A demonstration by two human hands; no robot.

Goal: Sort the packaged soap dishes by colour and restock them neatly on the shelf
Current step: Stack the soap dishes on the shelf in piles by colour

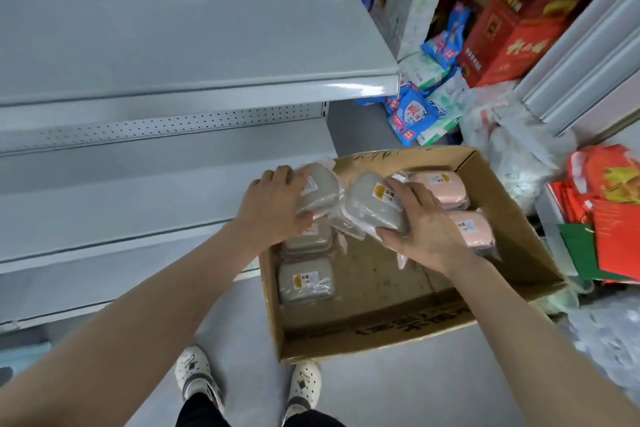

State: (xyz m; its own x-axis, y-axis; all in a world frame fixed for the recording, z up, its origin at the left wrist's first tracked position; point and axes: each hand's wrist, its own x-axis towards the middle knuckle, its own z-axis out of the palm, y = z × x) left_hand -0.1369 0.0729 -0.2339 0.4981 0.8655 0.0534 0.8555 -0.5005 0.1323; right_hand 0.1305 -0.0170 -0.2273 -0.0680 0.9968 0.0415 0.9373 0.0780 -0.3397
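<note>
Two dishes point roughly away from you: left hand fingers curl round the first grey dish, right hand fingers round the second grey dish.

Shop, perforated metal shelving, packaged goods piled beside

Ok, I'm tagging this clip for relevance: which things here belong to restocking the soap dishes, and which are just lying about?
Job: cardboard box; grey-green soap dishes, two held, others in it; pink soap dishes; grey shelf.
Lying about: blue-and-white packets; red cartons; red and green paper bags; clear plastic bags.
</note>
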